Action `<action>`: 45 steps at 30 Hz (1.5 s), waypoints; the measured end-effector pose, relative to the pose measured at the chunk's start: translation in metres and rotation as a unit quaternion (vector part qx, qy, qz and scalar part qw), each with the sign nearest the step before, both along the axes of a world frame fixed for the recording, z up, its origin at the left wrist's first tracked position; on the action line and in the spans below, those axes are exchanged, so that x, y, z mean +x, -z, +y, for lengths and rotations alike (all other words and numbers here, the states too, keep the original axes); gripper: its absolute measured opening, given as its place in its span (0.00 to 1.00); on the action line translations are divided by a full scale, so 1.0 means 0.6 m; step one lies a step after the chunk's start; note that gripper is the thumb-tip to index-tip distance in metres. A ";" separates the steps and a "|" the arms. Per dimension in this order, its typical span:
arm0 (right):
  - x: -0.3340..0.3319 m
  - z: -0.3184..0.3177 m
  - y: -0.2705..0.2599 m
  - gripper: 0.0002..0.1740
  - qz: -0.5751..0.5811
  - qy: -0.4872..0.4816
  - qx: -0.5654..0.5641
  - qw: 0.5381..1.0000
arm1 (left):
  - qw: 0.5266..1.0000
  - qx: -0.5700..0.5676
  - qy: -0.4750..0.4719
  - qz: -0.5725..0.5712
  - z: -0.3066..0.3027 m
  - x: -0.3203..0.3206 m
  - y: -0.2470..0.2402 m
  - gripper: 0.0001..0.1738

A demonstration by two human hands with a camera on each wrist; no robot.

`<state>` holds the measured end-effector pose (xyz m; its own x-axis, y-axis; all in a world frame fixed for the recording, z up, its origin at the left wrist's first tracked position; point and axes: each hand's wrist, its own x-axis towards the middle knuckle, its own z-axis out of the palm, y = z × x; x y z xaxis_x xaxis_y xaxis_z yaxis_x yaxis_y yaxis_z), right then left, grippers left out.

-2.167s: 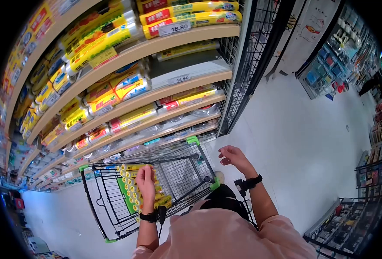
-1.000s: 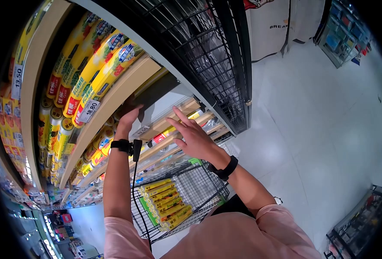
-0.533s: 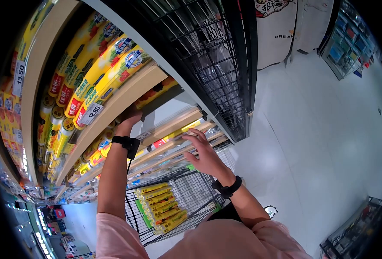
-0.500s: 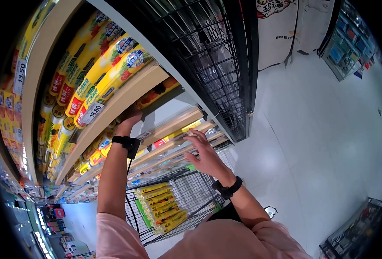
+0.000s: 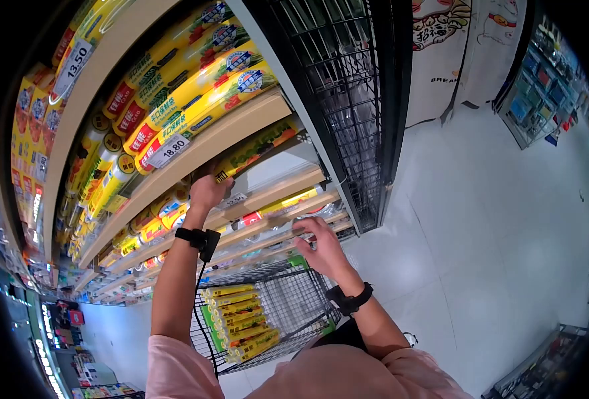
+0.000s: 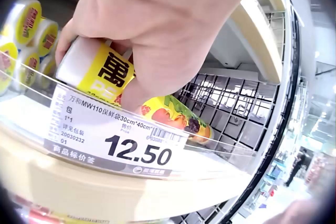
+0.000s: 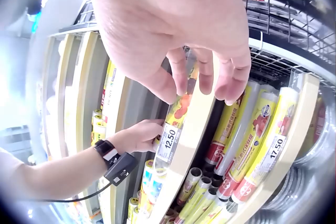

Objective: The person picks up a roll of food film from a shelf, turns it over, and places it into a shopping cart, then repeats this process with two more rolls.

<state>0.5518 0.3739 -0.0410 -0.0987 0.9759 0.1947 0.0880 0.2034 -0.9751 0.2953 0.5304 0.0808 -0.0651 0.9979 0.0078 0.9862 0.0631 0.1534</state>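
Gripping a yellow roll [image 5: 258, 147] with the left hand [image 5: 208, 191], fingers curled round its near end, on the shelf [image 5: 288, 184] just above the 12.50 price tag [image 6: 115, 134] and lengthwise toward the black wire panel [image 5: 354, 100] on the right. Hovering lower and further right with the right hand [image 5: 321, 243], fingers loosely bent, slightly apart, holding nothing, near the lower shelves and above the far end of the cart [image 5: 294, 292]. Carrying a stack of rolls [image 5: 238, 319] along the left side of that cart.
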 end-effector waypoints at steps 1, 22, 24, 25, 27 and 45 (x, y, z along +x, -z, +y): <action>-0.003 -0.006 0.000 0.16 0.012 -0.001 -0.007 1.000 | 1.000 -0.008 -0.024 0.014 -0.019 0.009 -0.014 0.41; -0.121 -0.168 -0.108 0.21 0.376 -0.020 -0.161 0.912 | 0.951 0.222 0.148 -0.157 -0.486 -0.159 0.013 0.32; -0.143 -0.183 -0.094 0.19 0.372 -0.014 -0.158 0.915 | 0.945 0.221 0.135 -0.200 -0.521 -0.185 0.043 0.33; -0.154 -0.195 -0.091 0.18 0.369 -0.012 -0.153 0.917 | 0.941 0.221 0.130 -0.221 -0.538 -0.198 0.053 0.33; -0.168 -0.222 -0.084 0.17 0.364 -0.006 -0.143 0.920 | 0.940 0.202 0.077 -0.265 -0.576 -0.225 0.073 0.31; -0.281 -0.315 -0.056 0.20 0.310 -0.071 -0.232 0.919 | 0.636 0.203 0.029 -0.744 -0.761 -0.373 0.156 0.20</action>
<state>0.3831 0.1848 -0.0073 -0.2427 0.9537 -0.1774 -0.5090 -0.2809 -0.8137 0.0715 0.0736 -0.0126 -0.2645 0.9346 0.2379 -0.2718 -0.3089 0.9114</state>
